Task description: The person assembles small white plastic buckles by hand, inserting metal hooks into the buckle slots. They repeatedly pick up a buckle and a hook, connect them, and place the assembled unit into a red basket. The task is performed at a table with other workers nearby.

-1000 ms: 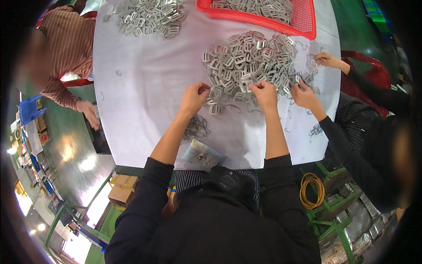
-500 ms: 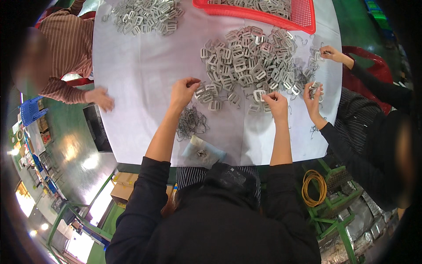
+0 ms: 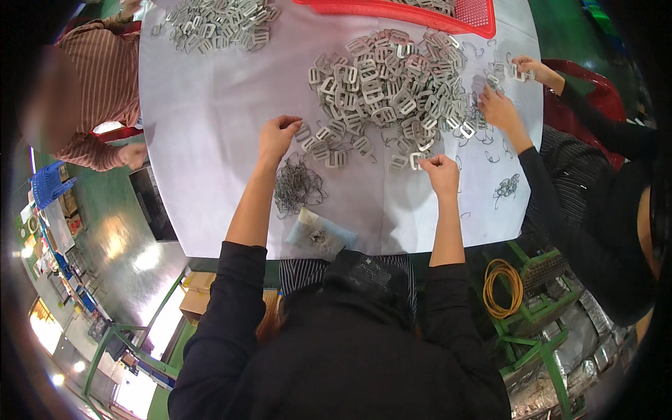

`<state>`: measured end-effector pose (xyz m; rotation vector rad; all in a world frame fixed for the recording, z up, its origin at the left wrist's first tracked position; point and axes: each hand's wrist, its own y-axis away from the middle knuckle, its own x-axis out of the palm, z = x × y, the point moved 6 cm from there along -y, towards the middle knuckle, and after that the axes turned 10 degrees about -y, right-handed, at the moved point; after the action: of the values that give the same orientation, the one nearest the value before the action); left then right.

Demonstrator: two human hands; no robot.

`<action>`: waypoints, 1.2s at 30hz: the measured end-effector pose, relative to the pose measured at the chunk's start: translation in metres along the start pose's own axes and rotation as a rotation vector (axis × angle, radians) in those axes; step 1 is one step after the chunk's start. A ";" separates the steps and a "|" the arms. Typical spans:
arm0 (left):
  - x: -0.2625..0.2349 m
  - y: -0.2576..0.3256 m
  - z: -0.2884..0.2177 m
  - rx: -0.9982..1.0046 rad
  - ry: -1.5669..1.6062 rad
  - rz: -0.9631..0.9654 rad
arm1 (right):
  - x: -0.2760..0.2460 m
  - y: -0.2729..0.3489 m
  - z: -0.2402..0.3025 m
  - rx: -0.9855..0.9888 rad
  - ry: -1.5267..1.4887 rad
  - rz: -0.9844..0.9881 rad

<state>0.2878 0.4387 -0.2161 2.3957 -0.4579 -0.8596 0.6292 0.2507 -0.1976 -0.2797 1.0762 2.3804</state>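
Note:
My right hand (image 3: 442, 175) pinches the edge of a grey metal buckle (image 3: 416, 161) at the near side of a big pile of buckles (image 3: 381, 87). My left hand (image 3: 278, 138) is closed in a pinch, its fingertips close to a few buckles (image 3: 323, 143) at the pile's near left. Whether anything small sits between those fingertips is too fine to make out. Just below my left hand lies a tangle of thin dark wire pieces (image 3: 297, 185). A pale blue and cream packet (image 3: 318, 234) with small bits on it rests nearer me.
Beyond the pile stands a red plastic basket (image 3: 413, 12) of buckles. Another buckle heap (image 3: 220, 24) lies far left on the white-covered table (image 3: 203, 140). At right, a co-worker's hands (image 3: 500, 112) handle buckles beside loose wire hooks (image 3: 507, 187). A person in a striped top (image 3: 105, 70) sits at left.
Both my hands keep their pinches; the right still holds a buckle at the pile's near edge. The right co-worker's nearer hand has moved away toward the pile. The left person's hand has drawn back.

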 end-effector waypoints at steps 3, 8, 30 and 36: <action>0.003 0.012 0.000 -0.133 0.181 0.135 | -0.005 0.009 -0.029 0.046 -0.143 0.031; 0.003 0.033 -0.004 -0.131 0.756 0.334 | -0.001 0.040 -0.028 0.167 -0.608 0.242; 0.167 0.107 -0.079 0.495 -0.132 0.706 | 0.005 0.071 0.006 -0.150 -0.312 0.278; 0.152 0.106 -0.085 0.490 -0.232 0.529 | -0.001 0.063 0.004 -0.153 -0.234 0.248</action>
<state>0.4423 0.3147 -0.1705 2.3968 -1.4608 -0.8441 0.5971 0.2182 -0.1535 0.0854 0.8645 2.6402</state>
